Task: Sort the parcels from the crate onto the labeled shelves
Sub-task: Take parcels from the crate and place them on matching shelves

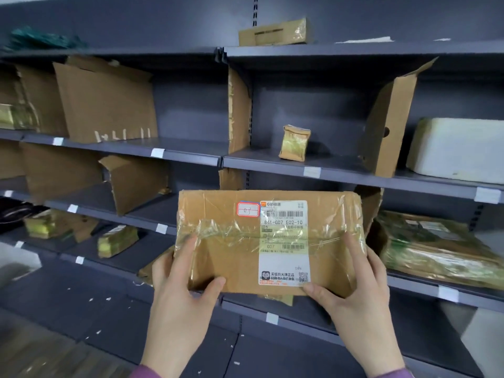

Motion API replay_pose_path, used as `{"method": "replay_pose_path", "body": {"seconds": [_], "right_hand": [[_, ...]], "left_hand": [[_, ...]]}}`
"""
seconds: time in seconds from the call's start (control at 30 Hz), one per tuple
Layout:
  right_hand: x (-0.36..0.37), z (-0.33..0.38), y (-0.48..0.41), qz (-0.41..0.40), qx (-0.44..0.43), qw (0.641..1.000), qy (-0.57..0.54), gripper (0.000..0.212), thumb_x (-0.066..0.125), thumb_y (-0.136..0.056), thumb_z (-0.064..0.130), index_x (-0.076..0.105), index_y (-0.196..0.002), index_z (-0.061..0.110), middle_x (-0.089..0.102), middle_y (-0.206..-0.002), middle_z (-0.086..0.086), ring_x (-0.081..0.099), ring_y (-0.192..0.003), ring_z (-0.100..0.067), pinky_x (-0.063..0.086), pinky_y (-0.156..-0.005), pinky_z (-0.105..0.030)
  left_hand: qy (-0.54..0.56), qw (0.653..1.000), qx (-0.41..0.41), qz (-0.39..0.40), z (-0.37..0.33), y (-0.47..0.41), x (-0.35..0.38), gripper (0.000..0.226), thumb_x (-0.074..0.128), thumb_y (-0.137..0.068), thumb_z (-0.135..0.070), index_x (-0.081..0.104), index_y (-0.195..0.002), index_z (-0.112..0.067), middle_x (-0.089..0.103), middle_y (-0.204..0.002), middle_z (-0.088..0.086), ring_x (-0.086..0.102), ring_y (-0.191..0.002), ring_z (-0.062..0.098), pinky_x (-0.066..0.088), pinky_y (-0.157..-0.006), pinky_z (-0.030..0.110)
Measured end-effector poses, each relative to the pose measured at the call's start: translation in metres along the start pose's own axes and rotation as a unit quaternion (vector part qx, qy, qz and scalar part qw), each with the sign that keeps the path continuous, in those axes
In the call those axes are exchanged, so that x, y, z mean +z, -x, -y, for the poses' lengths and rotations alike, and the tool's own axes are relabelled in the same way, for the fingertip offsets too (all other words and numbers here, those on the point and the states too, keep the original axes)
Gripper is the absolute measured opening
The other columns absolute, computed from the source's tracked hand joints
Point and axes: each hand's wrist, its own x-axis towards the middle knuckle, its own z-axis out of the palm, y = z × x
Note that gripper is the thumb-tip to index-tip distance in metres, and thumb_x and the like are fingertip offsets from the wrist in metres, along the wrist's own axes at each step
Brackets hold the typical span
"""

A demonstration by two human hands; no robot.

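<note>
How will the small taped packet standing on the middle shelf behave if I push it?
The small packet stands upright on a narrow base on the shelf, so it would probably tip rather than slide. Its glossy taped skin may be slippery.

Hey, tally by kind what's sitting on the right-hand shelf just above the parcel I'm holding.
upright cardboard dividers: 2
small taped parcel: 1
white foam box: 1
Total: 4
</note>
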Motion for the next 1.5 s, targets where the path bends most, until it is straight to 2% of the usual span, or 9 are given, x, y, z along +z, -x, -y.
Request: {"method": "replay_pose_path", "body": {"seconds": [0.1, 0.23, 0.37, 0.63, 0.8, 1.03, 1.23, 1.33, 1.5], "right_hand": [[0.034, -0.001, -0.024, 0.044, -0.017, 0.999, -0.025, 0.098, 0.088, -0.066, 0.029, 0.023, -0.125, 0.072, 0.019, -0.149, 0.017, 0.026, -0.135, -0.018, 0.027, -0.114, -0.045], [0.085, 0.005, -0.053, 0.107, -0.033, 0.992, -0.064, 0.097, 0.087, -0.067, 0.029, 0.021, -0.123, 0.073, 0.019, -0.152, 0.011, 0.023, -0.138, -0.024, 0.026, -0.113, -0.048], [0.130, 0.013, -0.075, 0.146, -0.050, 0.983, -0.103, 0.096, 0.087, -0.067, 0.027, 0.023, -0.126, 0.069, 0.020, -0.151, 0.012, 0.023, -0.139, -0.024, 0.025, -0.112, -0.048], [0.204, 0.024, -0.102, 0.212, -0.079, 0.966, -0.126, 0.096, 0.086, -0.067, 0.030, 0.021, -0.126, 0.070, 0.017, -0.154, 0.013, 0.021, -0.140, -0.024, 0.025, -0.113, -0.050], [0.254, 0.035, -0.111, 0.225, -0.080, 0.961, -0.136, 0.095, 0.086, -0.068, 0.031, 0.024, -0.127, 0.070, 0.016, -0.153, 0.016, 0.020, -0.140, -0.021, 0.024, -0.113, -0.046], [0.340, 0.062, -0.114, 0.192, -0.078, 0.970, -0.127, 0.100, 0.089, -0.063, 0.028, 0.029, -0.136, 0.060, 0.021, -0.150, 0.017, 0.022, -0.140, -0.013, 0.025, -0.113, -0.040], [0.416, 0.109, -0.096, 0.127, -0.044, 0.984, -0.117, 0.100, 0.090, -0.060, 0.028, 0.028, -0.126, 0.069, 0.022, -0.146, 0.023, 0.024, -0.140, -0.011, 0.027, -0.114, -0.038], [0.438, 0.133, -0.090, 0.084, -0.031, 0.992, -0.089, 0.101, 0.092, -0.054, 0.033, 0.030, -0.125, 0.070, 0.025, -0.140, 0.026, 0.026, -0.137, -0.009, 0.029, -0.113, -0.038], [0.422, 0.176, -0.086, -0.043, -0.064, 0.997, -0.027, 0.106, 0.085, -0.035, 0.065, 0.041, -0.131, 0.059, 0.034, -0.135, 0.016, 0.031, -0.130, -0.004, 0.028, -0.105, -0.030]], "left_hand": [[-0.015, 0.999, -0.017, -0.044, 0.013, -0.012, -0.009, 0.075, 0.073, -0.081, -0.022, 0.032, -0.133, -0.056, 0.029, -0.127, -0.013, 0.041, -0.097, -0.008, 0.033, -0.082, 0.023], [-0.055, 0.990, -0.044, -0.122, 0.032, -0.031, -0.025, 0.077, 0.075, -0.080, -0.022, 0.033, -0.137, -0.052, 0.031, -0.127, -0.011, 0.041, -0.092, -0.006, 0.033, -0.081, 0.022], [-0.097, 0.979, -0.040, -0.174, 0.045, -0.053, -0.045, 0.077, 0.076, -0.078, -0.022, 0.035, -0.138, -0.048, 0.034, -0.126, -0.009, 0.041, -0.094, -0.026, 0.034, -0.078, 0.017], [-0.156, 0.959, -0.061, -0.230, 0.083, -0.085, -0.074, 0.081, 0.078, -0.077, -0.017, 0.036, -0.142, -0.040, 0.034, -0.125, -0.006, 0.042, -0.091, -0.026, 0.034, -0.075, 0.010], [-0.155, 0.957, -0.060, -0.238, 0.113, -0.115, -0.101, 0.084, 0.075, -0.079, -0.013, 0.031, -0.142, -0.045, 0.030, -0.126, -0.008, 0.039, -0.105, -0.002, 0.031, -0.091, 0.017], [-0.150, 0.964, -0.064, -0.212, 0.167, -0.175, -0.154, 0.087, 0.073, -0.081, -0.011, 0.024, -0.137, -0.056, 0.027, -0.127, -0.012, 0.051, -0.106, 0.027, 0.035, -0.092, 0.022], [-0.086, 0.985, -0.041, -0.144, 0.203, -0.244, -0.224, 0.081, 0.068, -0.084, -0.005, 0.027, -0.136, -0.052, 0.024, -0.129, -0.009, 0.054, -0.086, -0.015, 0.033, -0.081, 0.005], [-0.083, 0.991, -0.033, -0.101, 0.216, -0.273, -0.256, 0.081, 0.069, -0.084, -0.010, 0.029, -0.139, -0.055, 0.024, -0.131, -0.013, 0.042, -0.121, 0.006, 0.030, -0.094, 0.018], [-0.043, 0.998, 0.029, -0.046, 0.199, -0.320, -0.282, 0.075, 0.068, -0.084, -0.018, 0.029, -0.132, -0.062, 0.026, -0.133, -0.021, 0.039, -0.113, 0.005, 0.035, -0.087, 0.017]]}}
